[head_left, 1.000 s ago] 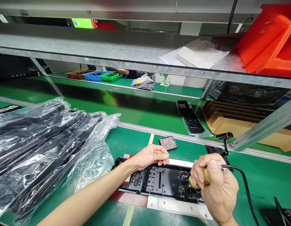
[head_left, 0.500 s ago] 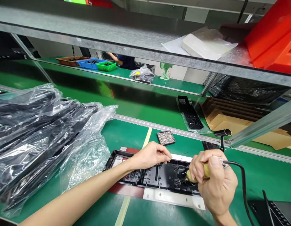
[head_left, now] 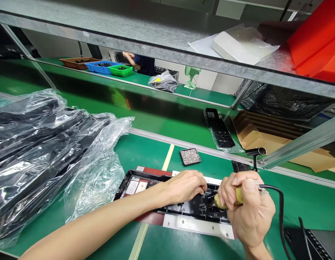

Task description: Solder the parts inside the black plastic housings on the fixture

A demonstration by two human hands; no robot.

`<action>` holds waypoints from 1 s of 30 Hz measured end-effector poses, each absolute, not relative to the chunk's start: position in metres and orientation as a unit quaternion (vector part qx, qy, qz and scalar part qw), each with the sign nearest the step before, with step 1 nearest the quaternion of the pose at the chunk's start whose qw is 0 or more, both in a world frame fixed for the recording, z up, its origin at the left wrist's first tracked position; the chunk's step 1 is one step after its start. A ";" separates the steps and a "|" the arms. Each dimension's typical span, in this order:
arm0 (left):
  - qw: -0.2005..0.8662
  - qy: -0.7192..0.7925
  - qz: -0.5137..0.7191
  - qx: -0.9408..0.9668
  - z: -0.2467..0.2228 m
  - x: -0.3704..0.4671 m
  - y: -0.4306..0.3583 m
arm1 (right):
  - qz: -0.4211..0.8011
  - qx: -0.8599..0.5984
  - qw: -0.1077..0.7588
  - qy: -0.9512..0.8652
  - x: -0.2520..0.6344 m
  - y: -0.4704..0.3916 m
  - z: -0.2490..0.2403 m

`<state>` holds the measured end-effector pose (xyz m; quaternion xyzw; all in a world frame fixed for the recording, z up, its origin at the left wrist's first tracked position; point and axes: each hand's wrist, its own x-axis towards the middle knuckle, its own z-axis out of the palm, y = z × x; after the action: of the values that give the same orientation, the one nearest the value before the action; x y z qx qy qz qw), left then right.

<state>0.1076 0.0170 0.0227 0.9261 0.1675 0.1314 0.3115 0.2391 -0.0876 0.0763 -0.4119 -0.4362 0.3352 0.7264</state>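
Observation:
My right hand [head_left: 247, 207] is wrapped round the yellow handle of a corded soldering iron [head_left: 232, 196]. Its tip points down and left into a long black plastic housing [head_left: 193, 209]; the exact contact point is hidden. Over the middle of the housing is my left hand [head_left: 187, 186], its fingers curled together close to the iron; anything pinched there is too small to make out. The housing lies on a fixture with a white strip [head_left: 197, 224] along its near side. Behind it stands a small black tray [head_left: 190, 157] full of tiny metal pieces.
Bagged black parts [head_left: 48, 144] cover the left of the green bench. A metal tube holder [head_left: 255, 152] stands behind my right hand, and a black cord [head_left: 281, 213] hangs to its right. Overhead runs a grey shelf [head_left: 146, 36]. A person's arm [head_left: 132, 61] shows beyond.
My left hand has moved right along the housing, nearer to the iron, with its fingers curled more. My right hand keeps the iron in almost the same place. The view has shifted slightly.

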 end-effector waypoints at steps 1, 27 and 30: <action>0.300 0.156 0.125 0.933 0.022 0.109 0.018 | 0.335 -0.412 0.727 -0.436 0.239 -0.088 0.076; 0.160 0.082 0.122 0.976 0.011 0.089 0.012 | 0.328 -0.400 0.729 -0.448 0.239 -0.087 0.077; 0.147 0.082 0.115 0.979 0.013 0.089 0.011 | 0.330 -0.401 0.728 -0.447 0.239 -0.086 0.077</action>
<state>0.0888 0.0115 0.0128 0.9789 0.0823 0.1154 0.1474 0.2393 -0.0862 0.0770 -0.4005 -0.4471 0.3303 0.7284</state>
